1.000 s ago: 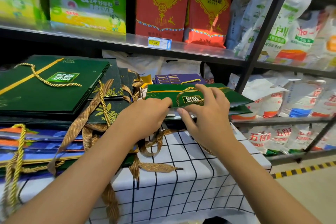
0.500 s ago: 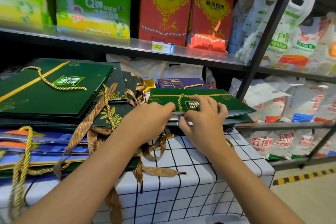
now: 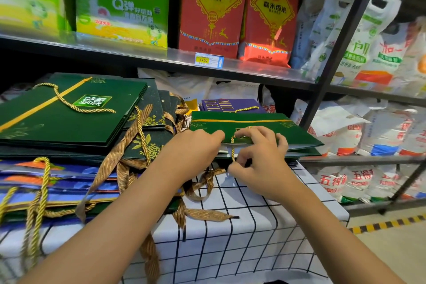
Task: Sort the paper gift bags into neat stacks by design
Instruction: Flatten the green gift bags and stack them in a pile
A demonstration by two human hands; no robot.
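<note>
Right at the fingertips, the right hand (image 3: 260,159) has its thumb and forefinger pinched on the gold cord handle (image 3: 232,145) of the top green bag (image 3: 253,127), the other fingers curled over the bag's near edge. Just left of them, the left hand (image 3: 196,147) curls down over that same edge, gripping the small green stack (image 3: 299,148) beneath; whether it pinches one bag or several I cannot tell. Just beyond those fingers, a purple bag (image 3: 230,105) peeks out behind the green one, so this pile looks only partly sorted. Further left of the left hand, a tall dark-green pile (image 3: 69,120) with a gold stripe sits fairly square, and leaf-patterned bags (image 3: 147,140) fan out under it with brown ribbon handles (image 3: 129,145) trailing loose. Below those, blue and orange bags (image 3: 57,182) lie layered at the bottom, gold cords hanging over the checked tablecloth (image 3: 253,226). My read: matching green bags are gathering into two piles, but designs remain layered on each other and handles are tangled, so roughly the middle of the job, with plenty of separating and squaring left.
</note>
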